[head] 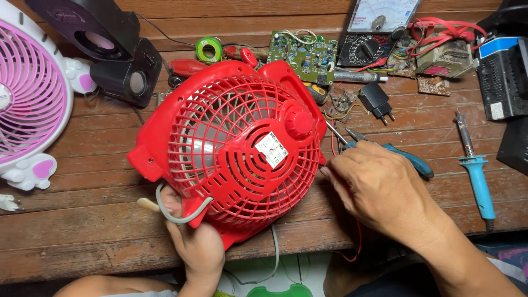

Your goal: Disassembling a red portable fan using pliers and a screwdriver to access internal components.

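Observation:
A red plastic table fan point(231, 148) lies tilted on a worn wooden bench point(99, 214), grille toward me, with a white sticker on it. My left hand point(192, 242) grips its lower edge from beneath, next to a grey cord point(176, 215) looping out. My right hand point(379, 190) rests at the fan's right side, fingers curled around thin red wires point(332, 144) coming from the housing. Pliers with teal handles point(404, 157) lie just behind that hand, touching or nearly so.
A pink and white fan point(27, 99) stands at the left. Black speakers point(118, 60), a green circuit board point(305, 55), a multimeter point(371, 33), a plug adapter point(379, 102), tape, a screwdriver and a blue soldering iron point(477, 176) crowd the back and right.

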